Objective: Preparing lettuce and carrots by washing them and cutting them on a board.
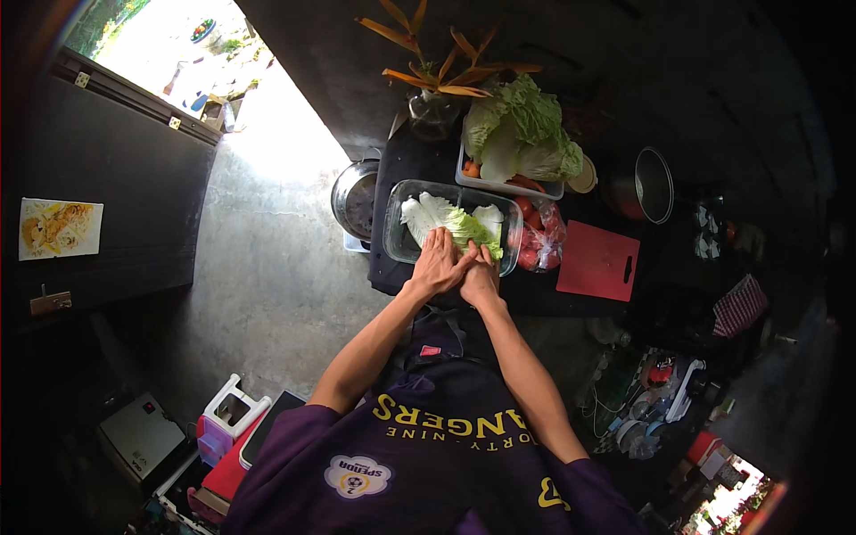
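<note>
Pale green napa cabbage leaves (438,210) lie in a clear rectangular container (394,231) on the dark-covered table. My left hand (438,262) is over the container's near side, palm down, its fingertips on the leaves. My right hand (480,271) is beside it at the near rim, and the thumbs meet or overlap. Whether the fingers grip a leaf is hidden. Just beyond the container, a larger napa cabbage (528,127) rests in a white plastic tub (545,190) with some orange vegetables. A plastic bag of tomatoes (542,241) sits against the container's right side.
A red cutting board (597,261) lies right of the tomatoes. A glass vase (433,114) with orange flowers stands at the table's far side. Left of the table is a metal pot (356,200). A tall pot (652,185) stands at the far right.
</note>
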`<state>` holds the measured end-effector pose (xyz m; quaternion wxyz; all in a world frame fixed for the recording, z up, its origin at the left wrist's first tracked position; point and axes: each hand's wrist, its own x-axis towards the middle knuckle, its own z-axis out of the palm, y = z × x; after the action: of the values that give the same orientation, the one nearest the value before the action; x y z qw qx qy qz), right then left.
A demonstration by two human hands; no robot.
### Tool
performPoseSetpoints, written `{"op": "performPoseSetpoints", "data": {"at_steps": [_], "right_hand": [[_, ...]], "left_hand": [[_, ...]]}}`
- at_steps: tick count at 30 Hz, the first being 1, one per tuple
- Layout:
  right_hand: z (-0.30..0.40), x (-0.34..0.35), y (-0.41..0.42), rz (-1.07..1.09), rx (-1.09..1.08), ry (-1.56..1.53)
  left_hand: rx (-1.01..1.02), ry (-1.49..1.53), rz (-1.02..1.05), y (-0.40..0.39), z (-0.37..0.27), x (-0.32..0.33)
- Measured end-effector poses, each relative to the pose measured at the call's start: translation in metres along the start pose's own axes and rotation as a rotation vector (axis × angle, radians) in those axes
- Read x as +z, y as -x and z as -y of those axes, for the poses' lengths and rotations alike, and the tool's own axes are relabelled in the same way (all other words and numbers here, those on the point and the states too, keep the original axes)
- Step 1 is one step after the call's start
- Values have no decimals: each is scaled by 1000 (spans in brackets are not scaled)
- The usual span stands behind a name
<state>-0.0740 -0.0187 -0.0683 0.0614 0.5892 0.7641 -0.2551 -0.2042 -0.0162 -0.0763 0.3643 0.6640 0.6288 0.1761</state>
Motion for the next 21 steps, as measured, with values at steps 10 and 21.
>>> {"op": "performPoseSetpoints", "data": {"at_steps": [10,21], "right_hand": [[12,-5,4,-61,17,-38],[7,-9,2,-113,-31,-89]], "left_hand": [[-168,-113,72,-23,20,-12],[-31,90,-37,-19,50,-13]]}}
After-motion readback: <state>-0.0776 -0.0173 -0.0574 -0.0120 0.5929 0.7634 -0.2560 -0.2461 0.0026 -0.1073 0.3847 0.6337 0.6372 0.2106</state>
